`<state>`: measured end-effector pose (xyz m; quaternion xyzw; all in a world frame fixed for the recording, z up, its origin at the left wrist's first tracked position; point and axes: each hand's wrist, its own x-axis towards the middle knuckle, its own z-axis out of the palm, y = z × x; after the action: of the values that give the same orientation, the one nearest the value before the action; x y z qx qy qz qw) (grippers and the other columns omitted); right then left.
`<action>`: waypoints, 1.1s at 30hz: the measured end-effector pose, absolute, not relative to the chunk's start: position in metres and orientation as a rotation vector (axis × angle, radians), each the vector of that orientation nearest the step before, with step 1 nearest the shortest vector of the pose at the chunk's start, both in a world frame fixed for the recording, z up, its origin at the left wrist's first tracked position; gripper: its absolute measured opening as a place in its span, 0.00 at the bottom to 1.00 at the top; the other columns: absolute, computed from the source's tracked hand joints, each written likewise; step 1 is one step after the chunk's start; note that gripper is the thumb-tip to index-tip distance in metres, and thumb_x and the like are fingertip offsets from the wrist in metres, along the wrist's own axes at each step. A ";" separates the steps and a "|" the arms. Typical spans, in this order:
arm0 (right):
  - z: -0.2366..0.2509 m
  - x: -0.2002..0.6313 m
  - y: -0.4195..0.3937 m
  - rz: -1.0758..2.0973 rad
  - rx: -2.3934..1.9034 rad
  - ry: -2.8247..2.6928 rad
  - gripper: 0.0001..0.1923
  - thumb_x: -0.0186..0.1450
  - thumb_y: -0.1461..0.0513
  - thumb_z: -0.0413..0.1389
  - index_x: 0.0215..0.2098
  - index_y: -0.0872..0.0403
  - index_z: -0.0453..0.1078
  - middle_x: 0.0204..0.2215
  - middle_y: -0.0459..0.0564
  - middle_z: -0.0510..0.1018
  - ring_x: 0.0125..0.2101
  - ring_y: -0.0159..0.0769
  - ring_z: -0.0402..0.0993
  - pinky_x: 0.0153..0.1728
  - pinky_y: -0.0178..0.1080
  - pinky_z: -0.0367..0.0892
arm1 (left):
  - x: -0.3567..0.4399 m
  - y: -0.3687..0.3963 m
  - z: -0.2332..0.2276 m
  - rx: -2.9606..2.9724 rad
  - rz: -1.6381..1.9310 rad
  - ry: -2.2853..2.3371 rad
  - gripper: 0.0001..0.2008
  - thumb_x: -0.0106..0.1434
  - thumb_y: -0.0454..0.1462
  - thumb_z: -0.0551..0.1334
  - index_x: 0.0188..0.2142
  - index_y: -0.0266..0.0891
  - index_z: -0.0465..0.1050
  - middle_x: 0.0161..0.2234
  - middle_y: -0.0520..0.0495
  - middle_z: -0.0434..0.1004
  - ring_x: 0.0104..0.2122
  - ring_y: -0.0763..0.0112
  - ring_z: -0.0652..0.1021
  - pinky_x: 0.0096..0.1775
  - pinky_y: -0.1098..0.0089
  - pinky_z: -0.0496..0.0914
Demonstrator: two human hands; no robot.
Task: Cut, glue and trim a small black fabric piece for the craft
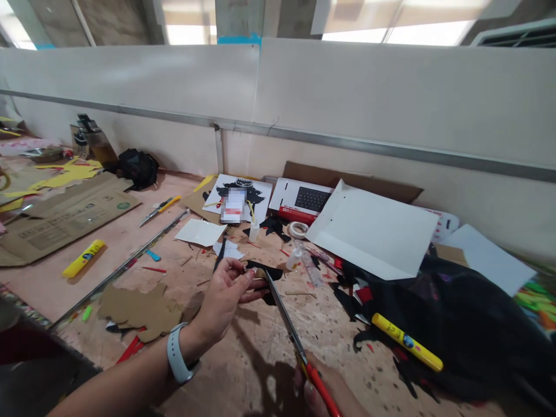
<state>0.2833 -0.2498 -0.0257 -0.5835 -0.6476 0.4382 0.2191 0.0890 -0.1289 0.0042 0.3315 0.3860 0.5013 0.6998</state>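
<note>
My left hand (229, 289) pinches a small piece of black material (266, 270) between thumb and fingers, above the middle of the worktable. In my right hand (324, 382) is a pair of scissors (286, 321) with long metal blades and red handles. Their tips reach up to the black piece, close beside my left fingertips. Whether the blades are closed on the material I cannot tell. A brown cardboard cutout (139, 310) lies left of my left forearm.
Yellow glue tubes lie at left (83, 258) and right (407, 341), the latter on black cloth (460, 324). Behind are a cutter (160, 209), tape roll (298, 230), small white bottle (294, 259), white board (373, 231) and keyboard box (299, 200). Scraps litter the table.
</note>
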 end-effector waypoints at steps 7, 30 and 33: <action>-0.027 0.284 -0.253 1.171 -1.641 -1.812 0.27 0.64 0.39 0.45 0.36 0.52 0.67 0.30 0.51 0.74 0.29 0.39 0.67 0.33 0.38 0.66 | 0.085 -0.123 -0.005 0.881 1.087 0.833 0.20 0.57 0.41 0.69 0.38 0.40 0.58 0.35 0.49 0.81 0.34 0.67 0.83 0.39 0.66 0.78; -0.004 0.285 -0.252 1.148 -1.597 -1.878 0.30 0.65 0.37 0.37 0.35 0.52 0.63 0.30 0.50 0.74 0.29 0.36 0.66 0.30 0.37 0.62 | 0.083 -0.119 -0.002 0.945 1.075 0.866 0.24 0.53 0.42 0.71 0.39 0.40 0.58 0.34 0.50 0.80 0.34 0.63 0.83 0.36 0.65 0.79; -0.011 0.286 -0.249 1.156 -1.581 -1.893 0.32 0.64 0.36 0.35 0.34 0.52 0.62 0.28 0.50 0.73 0.27 0.36 0.65 0.29 0.37 0.62 | 0.082 -0.118 -0.002 0.963 1.095 0.859 0.23 0.53 0.42 0.71 0.39 0.40 0.58 0.33 0.51 0.79 0.33 0.64 0.83 0.34 0.66 0.79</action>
<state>0.2860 -0.2489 -0.0110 -0.5680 -0.6798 0.4152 0.2072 0.0825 -0.1184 -0.0021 0.4261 0.3799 0.4844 0.6630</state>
